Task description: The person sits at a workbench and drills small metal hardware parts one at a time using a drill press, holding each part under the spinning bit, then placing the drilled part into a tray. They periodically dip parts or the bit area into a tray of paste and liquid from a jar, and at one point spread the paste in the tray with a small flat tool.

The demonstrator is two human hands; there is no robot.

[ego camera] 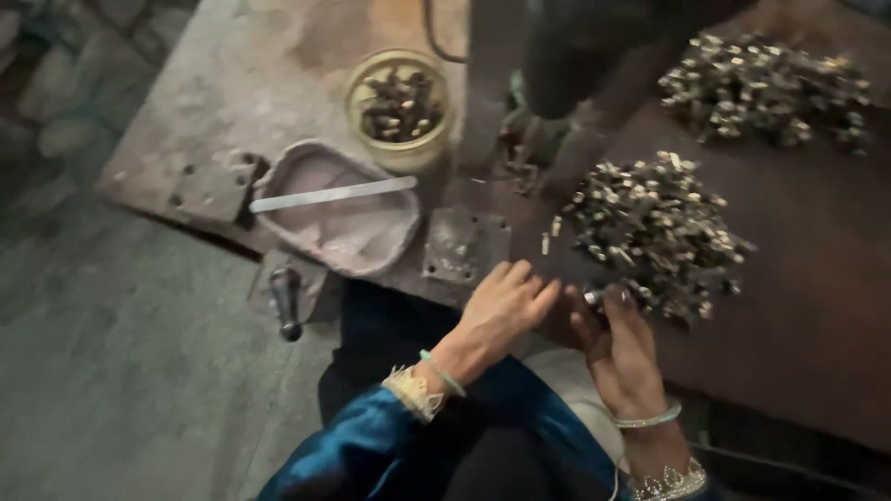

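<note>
Bench: a big, flat, rusty brown metal bench point(798, 306) is carrying everything, and it is looking rough and worn.
Near heap: a lumpy heap of tiny shiny metal bits point(650, 232) is lying on the bench, just past the right hand.
Far heap: a second heap of the same shiny bits point(770, 88) is sitting further back, well apart from the hands.
Tray: a grey, dented tray point(348, 213) with a bumpy rim is lying to the left, with a thin flat metal strip point(332, 194) lying across it.
Bowl: a round yellowish bowl point(397, 107) is holding dark little pieces.
Left hand: the left hand point(501, 311) is lying loose with the fingers straight, holding nothing.
Right hand: the right hand point(617, 348) is pinching one small silvery piece point(594, 297) at the near edge of the near heap.
</note>
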